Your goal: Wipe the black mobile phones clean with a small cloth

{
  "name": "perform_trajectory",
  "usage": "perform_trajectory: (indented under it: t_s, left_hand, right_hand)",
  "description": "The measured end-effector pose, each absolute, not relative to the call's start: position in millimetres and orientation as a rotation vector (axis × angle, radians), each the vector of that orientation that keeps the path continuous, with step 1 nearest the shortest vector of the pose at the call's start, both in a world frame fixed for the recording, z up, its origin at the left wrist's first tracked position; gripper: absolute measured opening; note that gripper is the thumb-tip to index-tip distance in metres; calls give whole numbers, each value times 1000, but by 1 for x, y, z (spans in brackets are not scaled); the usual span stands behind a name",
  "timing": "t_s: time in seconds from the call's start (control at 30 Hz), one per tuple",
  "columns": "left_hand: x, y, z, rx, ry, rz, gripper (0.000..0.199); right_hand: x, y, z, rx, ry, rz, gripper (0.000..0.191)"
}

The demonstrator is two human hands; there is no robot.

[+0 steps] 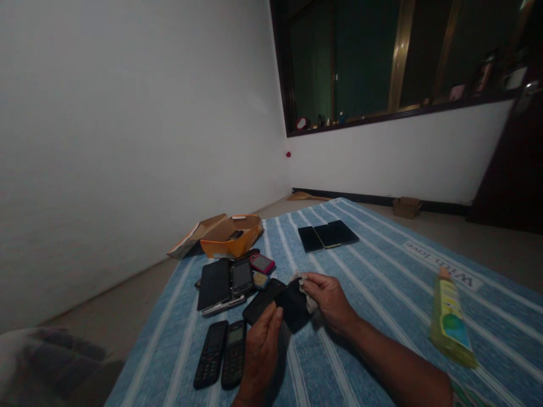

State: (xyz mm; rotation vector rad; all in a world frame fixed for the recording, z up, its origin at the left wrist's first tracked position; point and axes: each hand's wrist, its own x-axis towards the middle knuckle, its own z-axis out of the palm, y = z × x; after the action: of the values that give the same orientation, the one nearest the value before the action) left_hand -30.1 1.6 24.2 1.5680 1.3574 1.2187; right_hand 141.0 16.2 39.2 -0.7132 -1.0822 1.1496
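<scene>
A black smartphone point(292, 307) is held up over the blue striped cloth. My left hand point(262, 345) pinches its near left edge between thumb and fingers. At the far right edge of the phone, my right hand point(328, 299) is closed on a pale crumpled cloth point(311, 303) pressed against it. Just behind lies another dark phone point(259, 301), partly covered. Two black keypad phones, one point(211, 353) beside the other point(233, 353), lie left of my left hand. A black tablet-like device point(214, 284), a slider phone point(242, 277) and a pink phone point(262, 262) are grouped beyond.
An open orange box point(233, 240) with a small dark item inside stands at the far left. Three dark phones point(328, 234) lie in a row farther back. A yellow bottle point(452, 322) lies at the right. The striped cloth point(373, 345) covers the whole surface.
</scene>
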Motion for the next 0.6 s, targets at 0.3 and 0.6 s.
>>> perform_trajectory:
  t_s: [0.3, 0.6]
  left_hand:
    - [-26, -1, 26, 1633, 1255, 1266, 42]
    - [-25, -3, 34, 1788, 1222, 1273, 36]
  right_hand:
    - [145, 22, 32, -725, -1098, 1119, 32]
    - [144, 21, 34, -783, -1166, 1052, 31]
